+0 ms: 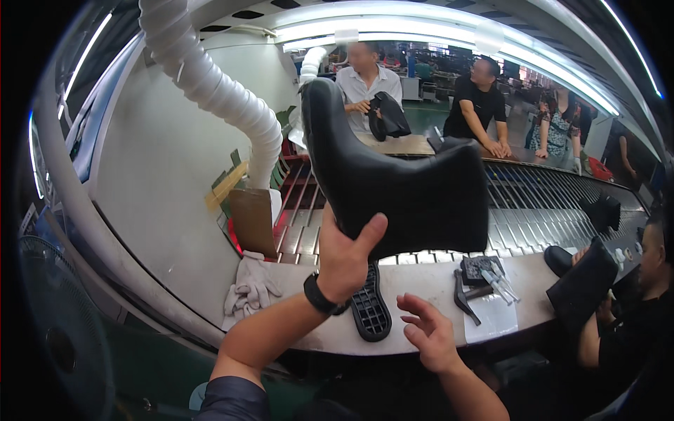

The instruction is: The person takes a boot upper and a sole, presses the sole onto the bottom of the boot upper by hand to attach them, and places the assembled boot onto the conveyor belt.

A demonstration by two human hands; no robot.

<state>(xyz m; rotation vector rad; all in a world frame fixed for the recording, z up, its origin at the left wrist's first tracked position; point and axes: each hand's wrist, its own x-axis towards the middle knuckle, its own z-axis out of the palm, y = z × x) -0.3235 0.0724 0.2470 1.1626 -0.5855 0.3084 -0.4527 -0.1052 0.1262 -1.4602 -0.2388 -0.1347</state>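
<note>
My left hand (pixel 345 254), with a black band on its wrist, grips a black leather boot (pixel 404 193) and holds it up above the bench. The boot lies tilted in the air, its rounded foot end up at the left and its wide shaft toward the right. Below it, a black boot sole (pixel 370 309) with a gridded inner face rests on the bench, partly covered by my left hand and wrist. My right hand (pixel 430 333) hovers over the bench edge just right of the sole, fingers apart and slightly bent, with nothing in it.
On the pale bench (pixel 414 281) lie grey gloves (pixel 251 286), a hammer (pixel 463 298) and a dark block (pixel 481 269) with brushes. Behind runs a slatted metal conveyor (pixel 537 221). A white hose (pixel 217 98) hangs at left. A co-worker at right handles another boot (pixel 583 281); people stand beyond.
</note>
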